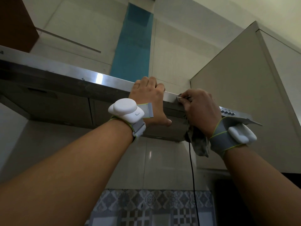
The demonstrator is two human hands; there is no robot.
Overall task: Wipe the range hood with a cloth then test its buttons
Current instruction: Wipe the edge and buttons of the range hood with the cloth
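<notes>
I look up at the stainless range hood (68,74), whose front strip runs from upper left to lower right. My left hand (149,97) grips that front edge, fingers curled over the top and thumb pressed underneath. Just to its right, my right hand (197,108) presses a grey, dirty cloth (199,144) against the front strip; the cloth's loose end hangs below my wrist. A row of small round buttons (227,112) sits on the strip to the right of my right hand, uncovered. Both wrists wear white sensor bands.
A beige wall cabinet (244,95) stands close on the right of the hood. A black cable (193,185) hangs down from the hood's underside. Patterned tiles (146,207) cover the wall below. A blue panel (132,43) rises behind the hood.
</notes>
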